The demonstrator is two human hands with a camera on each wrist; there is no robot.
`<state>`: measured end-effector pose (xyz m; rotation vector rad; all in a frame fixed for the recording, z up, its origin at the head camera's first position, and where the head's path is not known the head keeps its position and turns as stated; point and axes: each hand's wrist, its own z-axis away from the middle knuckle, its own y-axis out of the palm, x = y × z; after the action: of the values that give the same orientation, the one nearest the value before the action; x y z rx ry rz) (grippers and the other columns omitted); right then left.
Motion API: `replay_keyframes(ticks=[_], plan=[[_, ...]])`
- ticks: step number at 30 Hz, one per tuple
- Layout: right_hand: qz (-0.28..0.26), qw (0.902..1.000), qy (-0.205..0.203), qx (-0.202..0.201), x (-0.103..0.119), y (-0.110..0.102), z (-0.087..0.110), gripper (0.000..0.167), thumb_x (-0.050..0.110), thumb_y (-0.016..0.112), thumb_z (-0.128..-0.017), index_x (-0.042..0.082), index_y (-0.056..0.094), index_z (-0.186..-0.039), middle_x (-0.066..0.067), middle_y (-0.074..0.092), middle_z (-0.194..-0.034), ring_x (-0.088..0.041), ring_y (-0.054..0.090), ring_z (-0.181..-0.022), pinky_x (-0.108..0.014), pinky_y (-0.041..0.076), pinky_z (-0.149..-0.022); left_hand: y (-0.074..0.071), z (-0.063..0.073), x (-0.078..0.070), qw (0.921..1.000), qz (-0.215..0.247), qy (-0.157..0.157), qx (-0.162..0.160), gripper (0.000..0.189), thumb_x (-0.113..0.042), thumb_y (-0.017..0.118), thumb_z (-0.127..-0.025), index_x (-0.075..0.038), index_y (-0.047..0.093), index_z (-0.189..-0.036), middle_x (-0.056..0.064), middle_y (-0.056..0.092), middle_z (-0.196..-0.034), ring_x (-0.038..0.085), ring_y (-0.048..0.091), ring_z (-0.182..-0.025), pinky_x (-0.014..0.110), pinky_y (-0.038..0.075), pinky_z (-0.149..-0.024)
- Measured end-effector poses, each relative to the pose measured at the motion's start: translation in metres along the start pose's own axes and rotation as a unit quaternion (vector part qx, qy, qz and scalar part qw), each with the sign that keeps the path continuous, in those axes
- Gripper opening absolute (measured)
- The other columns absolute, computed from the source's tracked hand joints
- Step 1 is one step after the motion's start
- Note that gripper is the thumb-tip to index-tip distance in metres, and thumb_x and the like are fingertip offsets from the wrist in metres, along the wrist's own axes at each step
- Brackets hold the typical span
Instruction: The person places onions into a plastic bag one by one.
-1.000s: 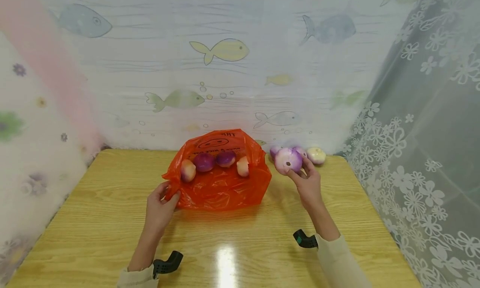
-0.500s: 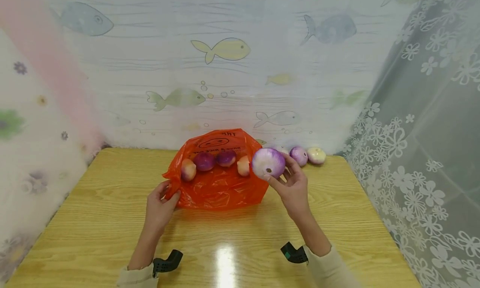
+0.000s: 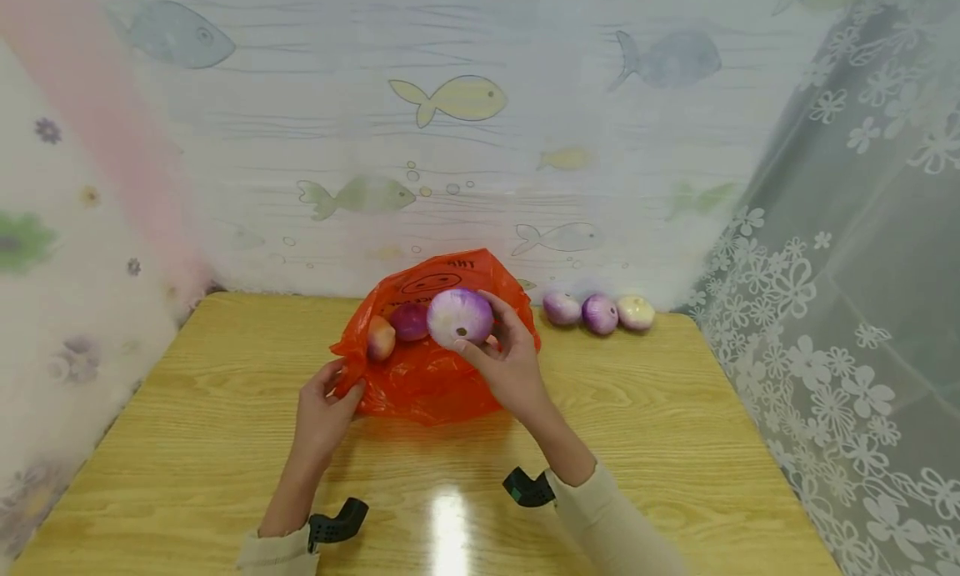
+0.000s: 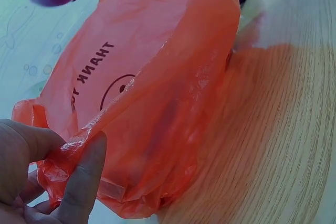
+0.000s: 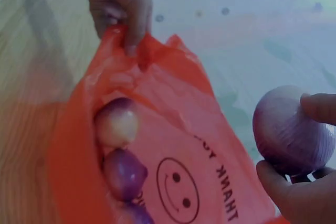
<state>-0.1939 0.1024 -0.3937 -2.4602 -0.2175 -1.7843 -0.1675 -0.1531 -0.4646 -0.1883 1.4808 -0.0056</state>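
A red plastic bag [image 3: 427, 393] with a printed smiley face stands on the table, its mouth held wide. My left hand [image 3: 321, 418] pinches the bag's left rim between thumb and fingers, also plain in the left wrist view. Over the mouth, my right hand [image 3: 517, 380] grips a purple-and-white onion [image 3: 456, 316], root end toward the head camera. In the right wrist view this onion [image 5: 291, 129] appears beside the bag's printed wall. Inside the bag lie a pale-and-purple onion [image 3: 381, 339] and a dark purple onion [image 3: 410, 321]; my right hand and its onion cover part of the bag's contents.
Right of the bag, along the table's back edge, sit a row of two purple onions [image 3: 600, 313] and a yellowish-white onion [image 3: 636, 313]. The wood-grain table [image 3: 660, 434] meets a fish-patterned curtain [image 3: 450, 151] behind. A lacy curtain [image 3: 840, 326] hangs at the right.
My right hand has carried the onion leftward from the row at the back right to over the bag's mouth. My left hand has kept its grip on the rim.
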Motion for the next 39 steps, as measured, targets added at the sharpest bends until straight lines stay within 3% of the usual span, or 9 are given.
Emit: replay_keyframes(ticks=[6,10,15,19,28,34,39], plan=[[0.029,0.9995,-0.006,0.012,0.003,0.023,-0.025,0.064,0.006,0.074,-0.092,0.015,0.046,-0.149,-0.007,0.049,-0.149,-0.028,0.053,-0.129,-0.042,0.05,-0.108,0.001,-0.001,-0.001,0.9999,-0.011,0.002,-0.006,0.048,-0.007,0.055,-0.103,-0.001,0.043,-0.149,0.023,0.051,-0.146,0.022,0.068,-0.108,0.016,0.057,-0.078],[0.081,0.9966,0.016,0.01,-0.009,0.031,-0.041,0.064,0.008,0.074,-0.091,0.013,0.047,-0.149,-0.01,0.051,-0.147,-0.03,0.055,-0.127,-0.045,0.049,-0.109,0.001,0.0,0.0,1.0,-0.005,0.001,0.0,0.048,-0.006,0.055,-0.103,-0.001,0.043,-0.149,0.023,0.051,-0.146,0.021,0.069,-0.106,0.017,0.058,-0.077],[0.168,0.9823,0.078,0.03,-0.035,0.031,-0.056,0.065,0.005,0.075,-0.088,0.005,0.048,-0.147,-0.016,0.055,-0.142,-0.032,0.056,-0.126,-0.046,0.048,-0.109,0.003,0.003,-0.001,1.0,-0.001,-0.002,0.006,0.05,-0.009,0.056,-0.103,-0.003,0.042,-0.151,0.022,0.05,-0.147,0.032,0.066,-0.115,0.02,0.059,-0.078],[0.2,0.9729,0.103,0.052,-0.055,0.029,-0.068,0.065,0.005,0.076,-0.086,0.001,0.05,-0.145,-0.018,0.057,-0.141,-0.033,0.056,-0.128,-0.046,0.048,-0.11,0.003,0.003,0.0,1.0,-0.003,0.004,0.006,0.05,-0.01,0.056,-0.103,-0.003,0.042,-0.151,0.022,0.05,-0.147,0.036,0.065,-0.118,0.021,0.059,-0.079],[0.2,0.9654,0.144,0.087,-0.076,0.023,-0.084,0.063,0.009,0.081,-0.083,-0.003,0.056,-0.139,-0.02,0.061,-0.135,-0.034,0.06,-0.121,-0.045,0.051,-0.106,0.003,0.003,0.0,0.9999,0.002,0.009,0.011,0.049,-0.008,0.056,-0.103,-0.003,0.042,-0.15,0.022,0.052,-0.144,0.034,0.067,-0.114,0.024,0.06,-0.08],[0.198,0.9597,0.171,0.103,-0.081,0.022,-0.087,0.059,0.011,0.083,-0.081,-0.003,0.06,-0.134,-0.018,0.066,-0.127,-0.03,0.062,-0.111,-0.041,0.055,-0.101,0.003,0.003,0.001,0.9999,-0.005,0.009,0.008,0.051,-0.009,0.056,-0.103,-0.001,0.041,-0.151,0.023,0.051,-0.145,0.038,0.065,-0.118,0.023,0.06,-0.081],[0.202,0.9551,0.184,0.113,-0.084,0.02,-0.084,0.062,0.013,0.082,-0.083,-0.004,0.057,-0.138,-0.019,0.063,-0.131,-0.032,0.061,-0.115,-0.042,0.053,-0.104,0.005,0.002,0.001,0.9999,-0.002,0.006,0.011,0.051,-0.01,0.056,-0.103,-0.001,0.041,-0.151,0.023,0.051,-0.145,0.036,0.064,-0.118,0.022,0.06,-0.081]])
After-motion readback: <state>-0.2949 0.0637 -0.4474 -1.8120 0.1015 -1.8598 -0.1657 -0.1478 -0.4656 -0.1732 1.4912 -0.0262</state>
